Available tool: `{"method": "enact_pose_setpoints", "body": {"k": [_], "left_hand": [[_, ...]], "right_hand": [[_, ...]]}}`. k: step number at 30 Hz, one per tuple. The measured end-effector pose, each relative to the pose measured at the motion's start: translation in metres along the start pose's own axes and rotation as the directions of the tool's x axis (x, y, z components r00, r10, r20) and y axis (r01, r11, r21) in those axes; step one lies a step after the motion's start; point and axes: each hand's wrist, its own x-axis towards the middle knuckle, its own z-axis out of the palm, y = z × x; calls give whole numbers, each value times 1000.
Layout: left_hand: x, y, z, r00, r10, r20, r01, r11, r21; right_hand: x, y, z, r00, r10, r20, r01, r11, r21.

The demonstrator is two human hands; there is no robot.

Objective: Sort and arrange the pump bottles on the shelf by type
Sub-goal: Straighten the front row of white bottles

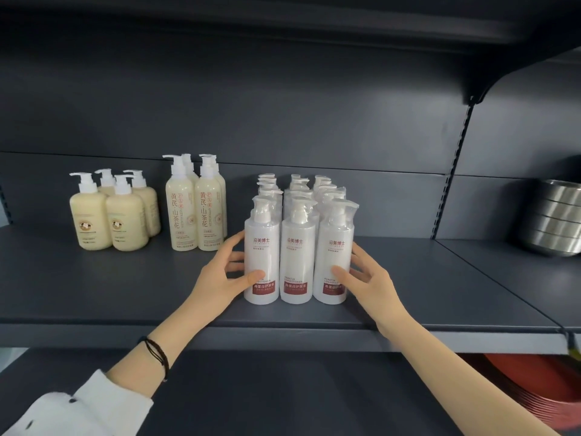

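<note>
The left hand's fingers lay spread and almost straight against the left side of the left front white bottle, with the thumb across its lower front. The left hand was cupping the bottle rather than clenching it. The right hand mirrored this on the right front white bottle: thumb on the front, straight fingers on the right side.

Between them stood the middle front white bottle, touching both neighbours. All three read "沿美博士" in red and "KERATIN CONDITIONER", above a dark red band with white characters. Behind them, more shrink-wrapped white pump bottles ran back in three rows on the dark grey shelf.

Just to the left stood the tall cream bottles, printed "黄芪·山茶花" and "ASTRAGALUS". Further left were four squat cream bottles with a round emblem and writing too small to read.

A black cord bracelet circled the left wrist above a white sleeve. Stacked steel bowls sat far right.
</note>
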Motion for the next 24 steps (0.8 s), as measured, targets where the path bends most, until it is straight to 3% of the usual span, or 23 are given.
{"method": "enact_pose_setpoints", "body": {"k": [6,10,12,15,19,22,24], "left_hand": [[-10,-4,-7,999,-6,54,4,999,50],[-16,-8,-20,999,33,24,-38,964,262],[-19,-9,-30,997,65,41,-77,901,427],[-24,-9,-46,985,122,123,-173,726,666],[-26,-10,-59,968,170,183,-248,555,794],[-29,-11,-66,961,208,181,-260,466,846],[-33,-12,-71,961,202,187,-258,418,871]], "right_hand": [[-3,-6,2,999,36,-33,-40,991,-125],[-5,-8,10,995,26,-97,-45,979,-201],[-7,-9,15,989,26,-148,-58,974,-218],[-9,-9,20,966,23,-256,-83,971,-225],[-18,-10,30,921,-103,-376,-47,928,-370],[-29,-15,43,922,-208,-325,13,860,-511],[-36,-21,51,960,-182,-215,30,823,-567]]}}
